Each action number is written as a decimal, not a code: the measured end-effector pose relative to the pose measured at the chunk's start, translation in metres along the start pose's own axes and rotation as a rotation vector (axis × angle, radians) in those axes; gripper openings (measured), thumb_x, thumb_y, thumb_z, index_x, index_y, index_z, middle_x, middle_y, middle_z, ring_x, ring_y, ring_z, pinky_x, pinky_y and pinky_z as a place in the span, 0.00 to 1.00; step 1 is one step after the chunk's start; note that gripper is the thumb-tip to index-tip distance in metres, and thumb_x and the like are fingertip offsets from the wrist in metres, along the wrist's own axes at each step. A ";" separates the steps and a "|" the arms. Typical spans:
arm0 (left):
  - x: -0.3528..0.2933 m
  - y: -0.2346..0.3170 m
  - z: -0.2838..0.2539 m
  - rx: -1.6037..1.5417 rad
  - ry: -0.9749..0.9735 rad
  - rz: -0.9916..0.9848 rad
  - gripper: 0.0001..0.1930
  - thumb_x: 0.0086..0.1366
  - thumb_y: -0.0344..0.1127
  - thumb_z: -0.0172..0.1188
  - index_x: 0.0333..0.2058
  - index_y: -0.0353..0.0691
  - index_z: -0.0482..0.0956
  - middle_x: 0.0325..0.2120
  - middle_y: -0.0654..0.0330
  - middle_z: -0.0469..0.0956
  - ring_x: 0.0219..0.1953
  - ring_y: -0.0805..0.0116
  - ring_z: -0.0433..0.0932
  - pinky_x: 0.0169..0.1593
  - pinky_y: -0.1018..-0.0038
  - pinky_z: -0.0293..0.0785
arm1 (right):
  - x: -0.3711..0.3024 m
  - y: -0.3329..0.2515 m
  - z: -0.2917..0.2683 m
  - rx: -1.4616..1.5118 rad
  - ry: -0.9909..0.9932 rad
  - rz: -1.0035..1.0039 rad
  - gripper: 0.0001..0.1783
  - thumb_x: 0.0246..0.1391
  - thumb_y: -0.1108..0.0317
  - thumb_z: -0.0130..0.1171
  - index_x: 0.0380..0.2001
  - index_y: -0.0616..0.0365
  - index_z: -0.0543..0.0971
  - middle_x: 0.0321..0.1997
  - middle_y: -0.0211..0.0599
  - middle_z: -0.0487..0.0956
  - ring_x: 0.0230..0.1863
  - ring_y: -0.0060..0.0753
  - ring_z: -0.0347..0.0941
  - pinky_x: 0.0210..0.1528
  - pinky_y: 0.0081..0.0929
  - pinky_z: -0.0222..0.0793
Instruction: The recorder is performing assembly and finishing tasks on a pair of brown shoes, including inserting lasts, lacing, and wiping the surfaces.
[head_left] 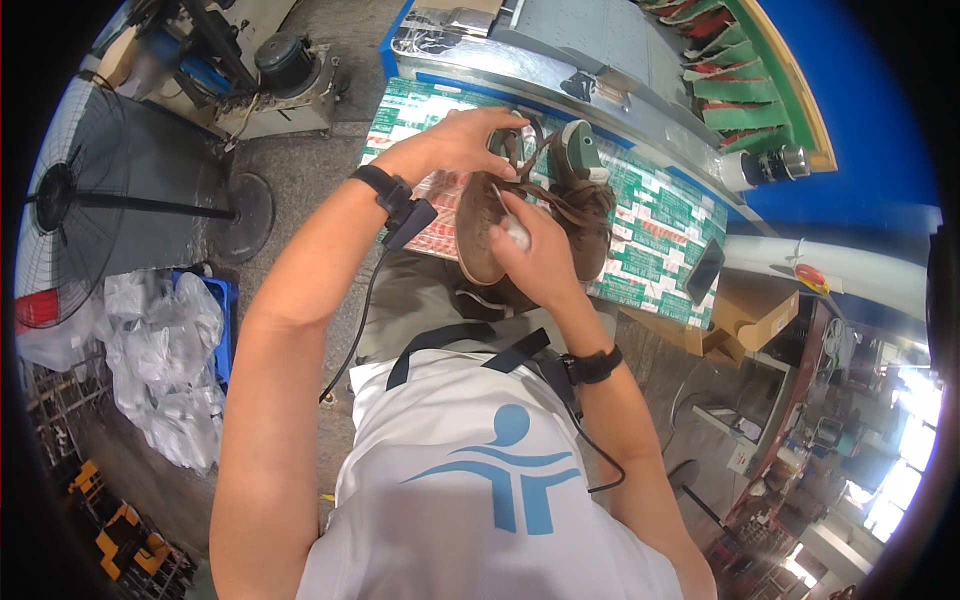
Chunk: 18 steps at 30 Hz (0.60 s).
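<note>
Two brown lace-up shoes lie side by side with their toes toward me. My left hand [462, 140] is closed around the ankle opening of the left shoe [477, 230], thumb and fingers on either side of it. My right hand [545, 258] pinches a small white rounded tool [516, 233] with a thin tip against that shoe's upper. Its exact kind I cannot make out. Beside it sits the right shoe [592, 235], untouched, with a green insole showing in its opening. Loose brown laces [535, 140] rise between the two.
Under the shoes is a bench top [650, 230] covered in green, white and red printed sheet. A dark phone-like slab [705, 272] lies near its right end. A metal-edged machine [600, 85] runs behind. A cardboard box [760, 310], a standing fan [60, 200] and plastic bags [170, 350] stand around.
</note>
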<state>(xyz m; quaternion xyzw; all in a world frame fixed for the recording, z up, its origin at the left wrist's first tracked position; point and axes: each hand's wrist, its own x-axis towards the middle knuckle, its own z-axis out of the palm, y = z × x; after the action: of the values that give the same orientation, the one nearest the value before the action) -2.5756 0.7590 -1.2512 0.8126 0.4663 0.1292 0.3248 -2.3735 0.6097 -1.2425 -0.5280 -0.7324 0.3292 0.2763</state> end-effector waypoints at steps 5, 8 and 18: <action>0.025 0.014 0.025 -0.215 -0.009 -0.085 0.45 0.55 0.45 0.86 0.73 0.57 0.78 0.78 0.45 0.65 0.74 0.44 0.73 0.74 0.57 0.73 | -0.025 0.000 -0.006 0.123 -0.182 -0.064 0.39 0.57 0.51 0.70 0.65 0.67 0.79 0.49 0.57 0.84 0.50 0.60 0.83 0.54 0.49 0.78; 0.038 0.023 0.029 -0.145 0.001 -0.055 0.42 0.59 0.47 0.83 0.73 0.59 0.78 0.78 0.45 0.65 0.73 0.42 0.74 0.74 0.56 0.73 | -0.053 0.003 -0.014 0.282 -0.432 -0.114 0.35 0.58 0.57 0.70 0.66 0.64 0.80 0.47 0.49 0.85 0.50 0.53 0.84 0.57 0.42 0.78; 0.032 0.096 0.076 0.488 0.141 0.379 0.34 0.61 0.42 0.75 0.67 0.45 0.80 0.63 0.42 0.81 0.76 0.40 0.67 0.81 0.32 0.46 | -0.079 0.073 -0.093 0.388 -0.105 0.265 0.33 0.64 0.62 0.64 0.68 0.70 0.77 0.60 0.56 0.84 0.60 0.46 0.82 0.66 0.36 0.73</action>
<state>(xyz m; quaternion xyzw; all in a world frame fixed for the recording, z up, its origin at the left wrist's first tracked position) -2.4552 0.7208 -1.2488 0.9280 0.3453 0.1277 0.0575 -2.2378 0.5682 -1.2445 -0.5386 -0.5933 0.5241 0.2884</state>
